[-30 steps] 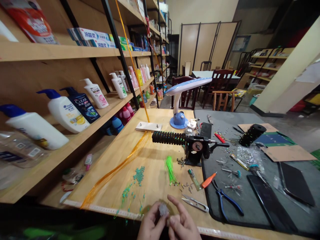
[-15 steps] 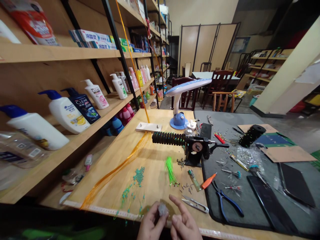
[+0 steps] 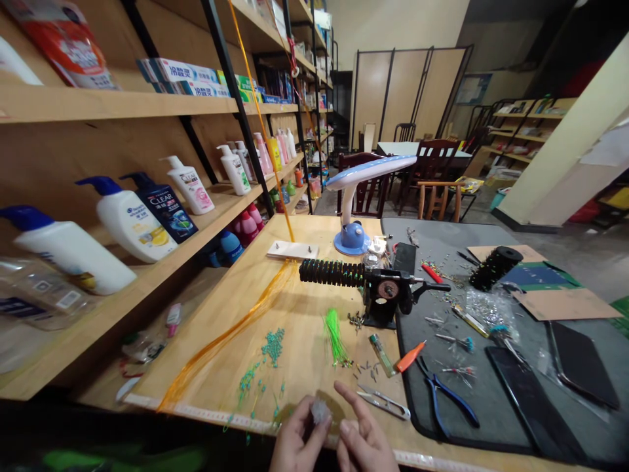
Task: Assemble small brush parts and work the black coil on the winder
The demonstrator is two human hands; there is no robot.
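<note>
My left hand (image 3: 296,440) pinches a small, crumpled, translucent whitish clump (image 3: 320,412) between thumb and fingers, low at the table's front edge. It looks like thin plastic, but its kind is unclear. Close beside it, my right hand (image 3: 364,438) has its index finger stretched out and its thumb pressed on the curled fingers; whatever is in them, if anything, is hidden. A pair of thread snips (image 3: 386,401) lies just beyond the right hand. Bright green strands (image 3: 335,337) lie ahead of both hands. Small teal beads (image 3: 273,346) and green knotted pieces (image 3: 248,380) are to the left.
A black ridged roller on a stand (image 3: 386,295) is ahead, with a blue-white lamp (image 3: 351,237) behind. Orange threads (image 3: 230,321) run down the table's left. Blue-handled pliers (image 3: 449,400), an orange tool (image 3: 411,356) and a lighter (image 3: 382,354) are at right. Shelves with bottles flank the left.
Almost nothing has moved. The right hand has shifted very slightly to the right; the left hand keeps its pinch on the translucent clump.
</note>
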